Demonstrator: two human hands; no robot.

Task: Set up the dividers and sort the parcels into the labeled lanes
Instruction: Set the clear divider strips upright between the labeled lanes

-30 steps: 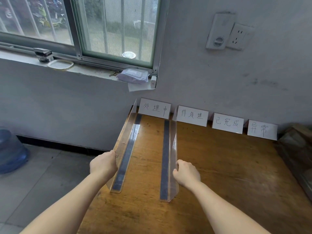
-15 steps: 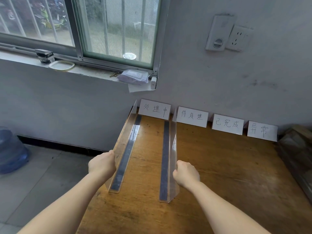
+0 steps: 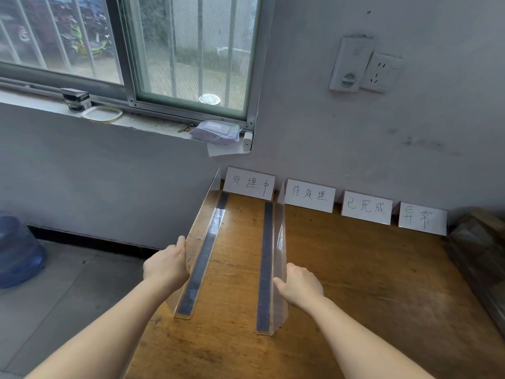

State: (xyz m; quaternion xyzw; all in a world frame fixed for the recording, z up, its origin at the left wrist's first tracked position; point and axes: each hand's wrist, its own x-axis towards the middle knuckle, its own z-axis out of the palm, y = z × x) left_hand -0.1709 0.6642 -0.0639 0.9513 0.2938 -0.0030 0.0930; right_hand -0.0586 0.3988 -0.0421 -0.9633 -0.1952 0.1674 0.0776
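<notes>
Dividers come first here, and almost nothing has shifted over the last second. The wooden table [image 3: 355, 283] stands against the wall below the window, and two clear dividers stand on it exactly where they stood a second ago, running from the near edge back to the wall. The left divider [image 3: 203, 242] leans along the table's left edge; the right divider [image 3: 278, 258] stands upright, its far end between the first label card [image 3: 249, 183] and the second label card [image 3: 310, 196]. Between them lies the first lane, under the first card.

The only change is small — the left divider's near end has crept slightly outward, and both forearms have held their places.

The left hand [image 3: 166, 265] is closed over the top edge of the left divider, thumb up along the sheet. The right hand [image 3: 299, 285] pinches the right divider's upright sheet near its near end.

My reading: this is fine adjustment of the first lane, not a new step. Two more cards — the third label card [image 3: 366, 207] and the fourth label card [image 3: 422, 218] — have no dividers by them yet, and no parcels are clearly visible, so sorting has not started.
</notes>
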